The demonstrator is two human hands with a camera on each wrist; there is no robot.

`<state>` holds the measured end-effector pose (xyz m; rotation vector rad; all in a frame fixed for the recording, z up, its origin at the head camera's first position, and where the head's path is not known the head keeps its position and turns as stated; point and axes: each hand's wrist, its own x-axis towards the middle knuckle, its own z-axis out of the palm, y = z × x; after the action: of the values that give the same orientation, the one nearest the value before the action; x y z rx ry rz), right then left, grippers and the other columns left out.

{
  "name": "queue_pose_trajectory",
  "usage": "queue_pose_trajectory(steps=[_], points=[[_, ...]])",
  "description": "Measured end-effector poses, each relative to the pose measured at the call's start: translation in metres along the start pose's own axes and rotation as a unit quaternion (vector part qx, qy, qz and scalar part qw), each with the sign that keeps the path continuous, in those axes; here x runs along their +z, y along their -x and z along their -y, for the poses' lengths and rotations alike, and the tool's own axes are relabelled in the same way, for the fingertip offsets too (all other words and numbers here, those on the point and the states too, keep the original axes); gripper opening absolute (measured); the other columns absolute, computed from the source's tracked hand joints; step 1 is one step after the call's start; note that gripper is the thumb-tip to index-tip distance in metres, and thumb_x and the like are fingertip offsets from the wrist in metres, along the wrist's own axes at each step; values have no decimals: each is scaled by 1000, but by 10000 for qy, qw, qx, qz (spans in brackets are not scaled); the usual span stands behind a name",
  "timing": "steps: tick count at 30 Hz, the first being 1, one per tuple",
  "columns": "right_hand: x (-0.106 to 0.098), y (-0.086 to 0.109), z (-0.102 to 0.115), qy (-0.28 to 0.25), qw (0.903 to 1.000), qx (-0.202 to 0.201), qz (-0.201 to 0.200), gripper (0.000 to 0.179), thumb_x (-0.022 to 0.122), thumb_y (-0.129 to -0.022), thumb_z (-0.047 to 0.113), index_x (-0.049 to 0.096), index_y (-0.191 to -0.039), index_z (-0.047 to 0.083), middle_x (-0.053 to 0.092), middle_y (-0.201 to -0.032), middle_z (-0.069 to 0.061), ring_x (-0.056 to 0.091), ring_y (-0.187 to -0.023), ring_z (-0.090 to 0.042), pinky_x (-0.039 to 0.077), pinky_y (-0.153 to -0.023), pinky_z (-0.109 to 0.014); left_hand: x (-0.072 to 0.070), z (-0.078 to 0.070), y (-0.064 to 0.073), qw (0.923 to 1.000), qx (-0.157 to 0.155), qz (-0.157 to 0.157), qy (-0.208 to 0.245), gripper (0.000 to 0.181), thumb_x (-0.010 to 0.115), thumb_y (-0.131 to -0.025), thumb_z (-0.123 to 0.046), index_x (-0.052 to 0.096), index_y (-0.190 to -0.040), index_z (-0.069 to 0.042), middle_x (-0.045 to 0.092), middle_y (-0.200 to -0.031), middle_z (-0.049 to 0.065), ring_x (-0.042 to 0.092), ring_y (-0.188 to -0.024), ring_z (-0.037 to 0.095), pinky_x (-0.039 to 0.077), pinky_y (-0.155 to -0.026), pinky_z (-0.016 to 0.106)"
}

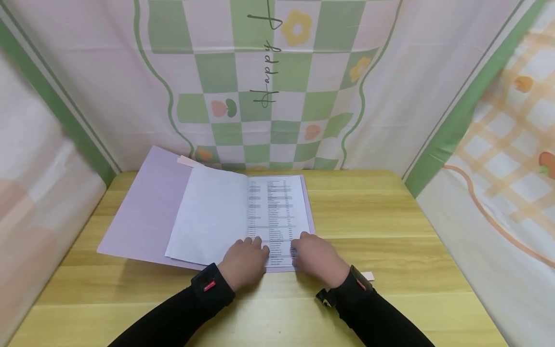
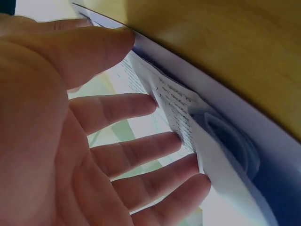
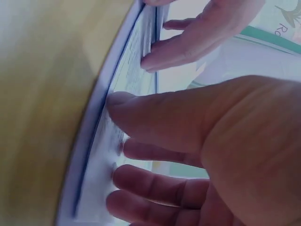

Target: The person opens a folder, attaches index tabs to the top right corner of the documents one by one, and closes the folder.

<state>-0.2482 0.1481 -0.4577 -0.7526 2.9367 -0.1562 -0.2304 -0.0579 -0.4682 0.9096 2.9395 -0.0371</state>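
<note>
A lilac folder (image 1: pixel 138 207) lies spread on the table with a white blank sheet (image 1: pixel 212 212) turned to the left. On its right side is a page printed with rows of small text (image 1: pixel 279 217), some rows shaded grey. My left hand (image 1: pixel 244 262) rests at the lower inner part of that page, beside the fold. In the left wrist view its straight fingers (image 2: pixel 127 153) touch the paper, near a curled-up bit at the fold. My right hand (image 1: pixel 318 258) rests on the page's lower right corner, thumb (image 3: pixel 155 106) and fingers laid on the paper.
The wooden table (image 1: pixel 364 212) extends around the folder. A small pale strip (image 1: pixel 368 276) lies beside the right wrist, and a pinkish tab (image 1: pixel 187 161) sticks out at the folder's top. Patterned curtains (image 1: pixel 290 72) hang behind and on both sides.
</note>
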Motion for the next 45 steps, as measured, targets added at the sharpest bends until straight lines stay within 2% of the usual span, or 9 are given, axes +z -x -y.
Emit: queue_pose_trajectory(steps=[6, 12, 17, 21, 24, 26, 36, 43, 45], points=[[3, 0, 3, -74, 10000, -22, 31, 16, 78, -84, 17, 69, -91, 6, 44, -72, 0, 44, -64, -16, 39, -56, -29, 2, 1, 2, 9992, -101, 66, 372, 34, 73, -90, -31, 69, -115, -9, 59, -97, 9, 48, -77, 24, 48, -72, 39], [-5, -12, 7, -44, 9995, -83, 308, 10, 72, -88, 18, 67, -84, 10, 47, -72, 2, 46, -64, -16, 41, -57, -31, 3, 0, 4, 9995, -122, -1, 289, 38, 72, -91, -32, 68, -119, -8, 60, -106, 12, 53, -87, 27, 50, -77, 42], [-8, -56, 15, -129, 9959, -804, 394, 15, 64, -94, 18, 63, -80, 17, 53, -72, 6, 50, -66, -13, 45, -63, -31, 8, -2, 12, 9974, -390, -431, -429, 58, 71, -89, -46, 64, -130, -5, 57, -129, 25, 55, -114, 43, 49, -89, 49], [-4, -100, 27, -482, 9897, -1234, 540, 16, 60, -97, 15, 60, -82, 19, 56, -74, 8, 53, -70, -12, 45, -68, -28, 10, -1, 18, 9898, -800, -756, -900, 73, 72, -83, -57, 68, -117, 8, 60, -120, 30, 59, -104, 42, 50, -82, 45], [3, -125, 34, -667, 9844, -1475, 687, 15, 59, -98, 15, 61, -84, 20, 58, -76, 9, 54, -72, -11, 45, -68, -26, 10, -2, 18, 9892, -862, -699, -954, 72, 71, -83, -58, 71, -103, 11, 63, -113, 27, 59, -94, 36, 50, -76, 42], [9, -138, 36, -684, 9824, -1569, 747, 15, 59, -98, 16, 62, -84, 20, 58, -76, 10, 54, -73, -10, 45, -68, -25, 9, -2, 17, 9897, -852, -583, -987, 70, 70, -84, -59, 72, -102, 10, 63, -114, 26, 59, -94, 35, 50, -75, 41], [10, -170, 33, -650, 9852, -1252, 970, 20, 58, -97, 16, 65, -79, 18, 60, -73, 6, 55, -70, -12, 45, -67, -27, 5, -4, 12, 9894, -676, -335, -1244, 66, 64, -89, -60, 76, -100, 4, 66, -114, 23, 62, -94, 32, 50, -83, 38], [9, -197, 28, -604, 9875, -1046, 1016, 33, 57, -95, 12, 50, -63, 16, 40, -59, 5, 41, -58, -14, 37, -58, -28, 1, 1, 12, 9924, -588, -44, -1084, 56, 64, -90, -56, 79, -89, -2, 66, -111, 22, 60, -89, 30, 51, -82, 35], [8, -204, 26, -590, 9890, -821, 1083, 32, 57, -96, 12, 53, -64, 14, 43, -62, 3, 43, -59, -16, 38, -58, -29, 0, 0, 11, 9929, -565, 58, -1045, 56, 64, -91, -57, 79, -90, -3, 66, -112, 21, 60, -89, 30, 51, -82, 35]])
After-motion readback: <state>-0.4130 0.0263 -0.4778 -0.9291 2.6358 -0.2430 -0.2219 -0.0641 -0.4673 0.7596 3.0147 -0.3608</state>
